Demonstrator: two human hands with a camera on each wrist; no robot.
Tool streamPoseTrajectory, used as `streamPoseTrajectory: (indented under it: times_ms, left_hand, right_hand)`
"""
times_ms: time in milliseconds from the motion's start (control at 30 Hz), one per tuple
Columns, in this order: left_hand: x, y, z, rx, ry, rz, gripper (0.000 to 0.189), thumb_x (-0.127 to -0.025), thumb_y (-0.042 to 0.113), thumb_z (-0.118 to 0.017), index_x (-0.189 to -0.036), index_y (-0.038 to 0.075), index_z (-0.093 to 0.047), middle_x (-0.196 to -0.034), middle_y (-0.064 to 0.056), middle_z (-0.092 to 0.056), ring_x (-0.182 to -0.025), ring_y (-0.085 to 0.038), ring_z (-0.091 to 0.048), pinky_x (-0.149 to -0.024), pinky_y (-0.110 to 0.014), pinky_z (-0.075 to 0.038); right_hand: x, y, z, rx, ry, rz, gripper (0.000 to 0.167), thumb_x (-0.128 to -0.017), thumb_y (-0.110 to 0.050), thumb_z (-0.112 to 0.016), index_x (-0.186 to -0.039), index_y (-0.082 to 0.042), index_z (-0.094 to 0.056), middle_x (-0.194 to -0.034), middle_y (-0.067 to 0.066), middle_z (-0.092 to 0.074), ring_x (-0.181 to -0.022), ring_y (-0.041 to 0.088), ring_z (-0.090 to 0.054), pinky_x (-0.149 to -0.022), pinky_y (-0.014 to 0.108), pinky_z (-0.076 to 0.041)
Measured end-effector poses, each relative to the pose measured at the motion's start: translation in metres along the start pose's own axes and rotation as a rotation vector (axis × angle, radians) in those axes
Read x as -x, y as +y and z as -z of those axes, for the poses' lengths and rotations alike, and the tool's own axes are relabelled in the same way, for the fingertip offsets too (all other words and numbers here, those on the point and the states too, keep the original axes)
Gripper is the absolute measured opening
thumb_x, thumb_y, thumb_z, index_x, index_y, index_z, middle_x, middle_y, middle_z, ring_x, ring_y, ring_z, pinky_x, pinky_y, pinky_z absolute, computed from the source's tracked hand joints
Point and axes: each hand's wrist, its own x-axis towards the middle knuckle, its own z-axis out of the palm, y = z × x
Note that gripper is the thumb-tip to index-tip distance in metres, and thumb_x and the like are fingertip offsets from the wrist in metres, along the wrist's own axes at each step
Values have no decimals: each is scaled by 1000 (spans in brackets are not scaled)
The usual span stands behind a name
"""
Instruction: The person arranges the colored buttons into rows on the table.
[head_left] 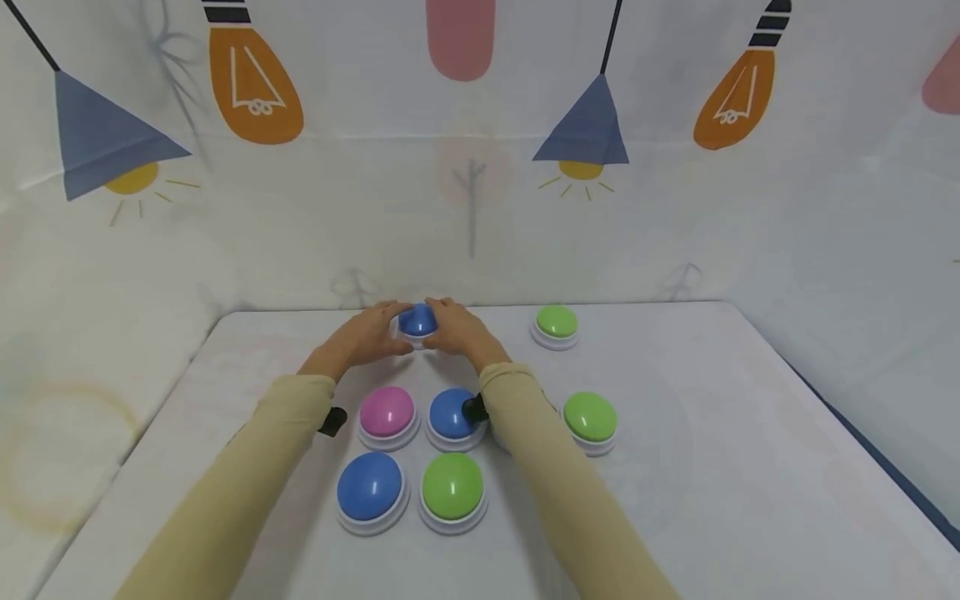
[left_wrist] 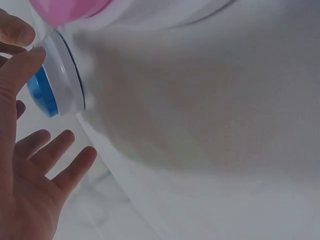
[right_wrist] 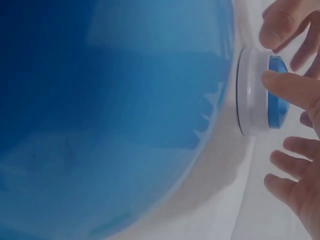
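Note:
At the back of the table, a blue dome push button (head_left: pixel 417 322) on a white round base lies between both hands. My left hand (head_left: pixel 366 333) curves around its left side, thumb toward the front, the other fingers spread apart in the left wrist view. On the opposite side is my right hand (head_left: pixel 459 332); its thumb overlaps the button's edge in the right wrist view, while its other fingers stand loosely spread. Nearer stand a pink button (head_left: pixel 387 412) and another blue button (head_left: pixel 448 412), the latter partly covered by the dark camera on the right wrist.
In front are a large blue button (head_left: pixel 370 487) and a green button (head_left: pixel 452 487). Right of the right forearm stands a green button (head_left: pixel 590 417), with a further green button (head_left: pixel 557 322) at the back. A white printed curtain (head_left: pixel 480 225) hangs behind the table.

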Motion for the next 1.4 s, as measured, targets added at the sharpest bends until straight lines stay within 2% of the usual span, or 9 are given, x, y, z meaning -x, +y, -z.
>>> streamPoseTrajectory:
  times_ms: [267, 433, 633, 767, 1100, 1400]
  left_hand:
    - [-7, 3, -4, 5, 10, -57, 73, -86, 18, -75, -148, 1, -41, -149, -23, -44, -138, -42, -40, -114, -54, -33]
    - [-7, 7, -6, 4, 19, -82, 69, -85, 14, -76, -145, -1, -45, -146, -24, -48, -136, -42, -44, -113, -53, -35]
    - [-7, 9, -9, 22, 40, -68, 67, -84, 13, -76, -144, 0, -47, -145, -25, -48, -135, -43, -44, -113, -54, -35]
    - [-7, 9, -12, 28, 64, -60, 66, -85, 14, -75, -143, 1, -48, -144, -26, -48, -134, -43, -44, -112, -54, -36]
    - [-4, 6, -16, 31, 109, -57, 61, -84, 10, -74, -140, 2, -51, -142, -25, -51, -133, -42, -47, -111, -54, -38]
    - [-4, 1, -21, -61, 231, -122, 51, -83, 6, -74, -131, -1, -59, -133, -23, -60, -125, -40, -55, -107, -50, -43]
  right_hand:
    - [0, 5, 4, -12, -39, -6, 88, -93, -26, -69, -158, -6, -15, -160, 20, -28, -147, 31, -30, -120, 41, -26]
    - [-2, 9, 4, -20, -65, -2, 86, -93, -23, -69, -157, -2, -16, -160, 17, -29, -148, 31, -26, -121, 38, -22]
    - [-4, 8, 4, -34, -102, -13, 80, -93, -20, -68, -156, -1, -22, -157, 16, -35, -145, 29, -34, -120, 38, -25]
    - [-3, 6, 4, -33, -101, -20, 80, -93, -18, -68, -156, -1, -21, -157, 17, -35, -145, 29, -35, -120, 38, -25]
    - [-4, 6, 1, -13, -55, 6, 73, -90, -14, -72, -151, -1, -34, -151, 16, -45, -140, 28, -43, -118, 37, -30]
    - [-5, 3, -1, -21, 1, 36, 53, -87, -11, -73, -135, -1, -53, -136, 15, -59, -129, 29, -54, -113, 38, -38]
